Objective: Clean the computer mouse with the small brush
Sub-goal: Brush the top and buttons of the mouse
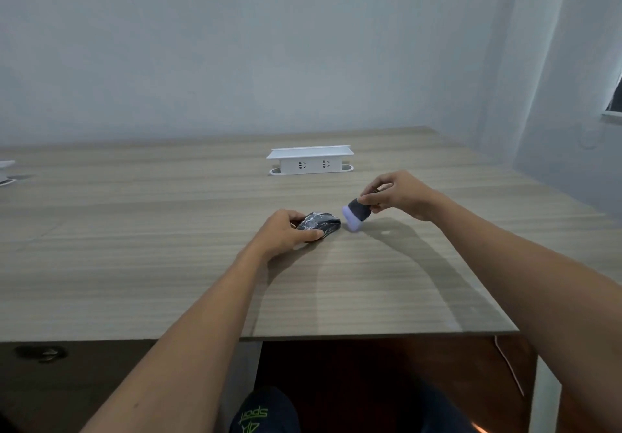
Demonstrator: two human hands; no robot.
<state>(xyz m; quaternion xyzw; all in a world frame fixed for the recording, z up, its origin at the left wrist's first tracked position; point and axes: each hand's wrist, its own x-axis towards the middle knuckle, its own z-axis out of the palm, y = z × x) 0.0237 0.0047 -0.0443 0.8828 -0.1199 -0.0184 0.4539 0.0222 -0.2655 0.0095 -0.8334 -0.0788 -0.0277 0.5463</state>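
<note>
Both hands have a firm grip on something. Near the bottom edge of the frame, dark clothing with green lettering (253,416) shows between the two bare forearms, below the front edge of the desk (134,281). Further up, a little left of the frame's centre, the left hand (282,232) holds the computer mouse (319,222): its thumb lies curled along the near side and its fingers wrap round the far side, so the dark mouse sits clamped between them, resting on the wooden desk. Just right of the mouse, the right hand (399,197) pinches the dark handle of the small brush (356,214) between thumb and curled fingers. The brush is tilted, its pale bristle head pointing down and to the left, just beside the right end of the mouse; whether the bristles touch the mouse or the desk cannot be told. Beyond both hands, near the frame's centre, a white socket box (310,161) stands on the desk. Behind it rises a plain pale wall (235,45).
</note>
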